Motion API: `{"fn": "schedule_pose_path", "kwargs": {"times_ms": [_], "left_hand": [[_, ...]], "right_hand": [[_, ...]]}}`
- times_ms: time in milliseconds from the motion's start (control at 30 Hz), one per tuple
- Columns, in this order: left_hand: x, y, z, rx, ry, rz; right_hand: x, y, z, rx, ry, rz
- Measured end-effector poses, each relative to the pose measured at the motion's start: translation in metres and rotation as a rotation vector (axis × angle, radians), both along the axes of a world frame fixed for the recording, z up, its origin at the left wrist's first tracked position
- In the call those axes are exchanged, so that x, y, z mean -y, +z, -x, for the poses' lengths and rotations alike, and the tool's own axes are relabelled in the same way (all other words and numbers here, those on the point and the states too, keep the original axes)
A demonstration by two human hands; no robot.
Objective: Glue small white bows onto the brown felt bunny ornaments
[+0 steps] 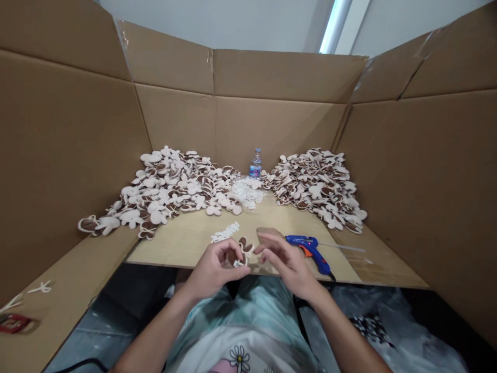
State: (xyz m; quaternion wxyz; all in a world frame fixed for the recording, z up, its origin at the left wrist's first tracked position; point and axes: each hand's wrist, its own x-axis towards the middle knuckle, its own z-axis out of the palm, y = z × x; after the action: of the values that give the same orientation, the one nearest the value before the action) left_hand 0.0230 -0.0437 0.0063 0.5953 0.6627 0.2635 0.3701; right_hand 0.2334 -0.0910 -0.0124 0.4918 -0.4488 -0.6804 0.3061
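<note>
My left hand (215,267) grips a small foam cutout (239,254), shaped like a flower or mouse head, with brown and white lobes. My fingers hide part of it. My right hand (289,261) hangs just to its right, fingers apart and holding nothing, with its fingertips close to the cutout. Below that hand's wrist side, a blue and orange hot glue gun (310,253) lies on the board, a glue stick running out behind it. A short row of white foam bits (225,232) lies left of my hands.
Two large heaps of brown-and-white foam cutouts (174,186) (318,189) rise at the back, with white lace pieces (248,192) and a water bottle (255,165) between them. Cardboard walls (279,119) surround the wooden board (186,248). A red object (15,323) lies at lower left.
</note>
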Motion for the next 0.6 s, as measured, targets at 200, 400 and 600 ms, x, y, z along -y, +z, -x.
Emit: {"fn": "schedule_pose_path", "kwargs": {"times_ms": [200,400,600], "left_hand": [[0.004,0.002,-0.001,-0.034,-0.138,0.045],[0.003,0.001,-0.001,-0.115,-0.216,0.075],[-0.011,0.001,0.001,-0.146,0.186,0.036]], "right_hand": [[0.006,0.004,0.010,-0.162,0.237,0.133],[0.001,0.005,0.010,-0.234,0.154,0.207],[-0.017,0.006,-0.047,-0.058,-0.468,0.137]]}}
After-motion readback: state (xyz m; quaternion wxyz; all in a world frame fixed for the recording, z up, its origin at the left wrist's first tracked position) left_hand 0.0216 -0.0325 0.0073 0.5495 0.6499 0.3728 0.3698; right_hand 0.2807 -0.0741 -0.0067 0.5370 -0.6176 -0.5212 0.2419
